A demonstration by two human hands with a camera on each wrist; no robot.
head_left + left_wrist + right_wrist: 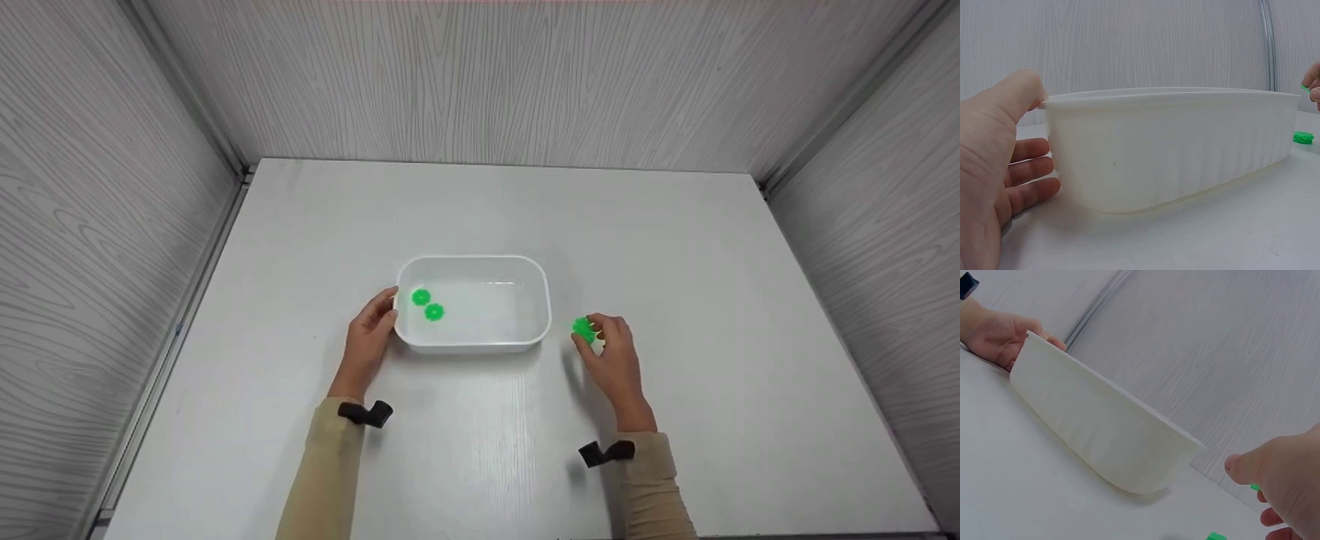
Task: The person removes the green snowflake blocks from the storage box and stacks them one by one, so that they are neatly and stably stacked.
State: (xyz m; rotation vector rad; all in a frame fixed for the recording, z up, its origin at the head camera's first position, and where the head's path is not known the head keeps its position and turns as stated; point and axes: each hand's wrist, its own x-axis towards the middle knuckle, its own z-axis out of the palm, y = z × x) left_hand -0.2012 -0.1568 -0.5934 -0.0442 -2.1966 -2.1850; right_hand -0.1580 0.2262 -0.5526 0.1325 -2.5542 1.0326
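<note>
A white plastic tub (472, 348) stands on the table, with two green flower-shaped discs (434, 312) inside near its left end. My left hand (367, 341) holds that end, thumb at the rim and fingers against the outer wall. To the right of the tub, my right hand (616, 364) pinches a green disc (1305, 88) between thumb and fingers, above the table. Another green disc (1303, 137) lies on the table below this hand. From the head view I cannot tell the held disc from the lying one. In the right wrist view my fingers mostly hide the held disc (1255, 487).
The white table (480, 210) is enclosed by a grained back panel (480, 82) and side panels (97, 187). A black strap-like mount (365, 413) sits at the left wrist, and another black mount (606, 453) at the right.
</note>
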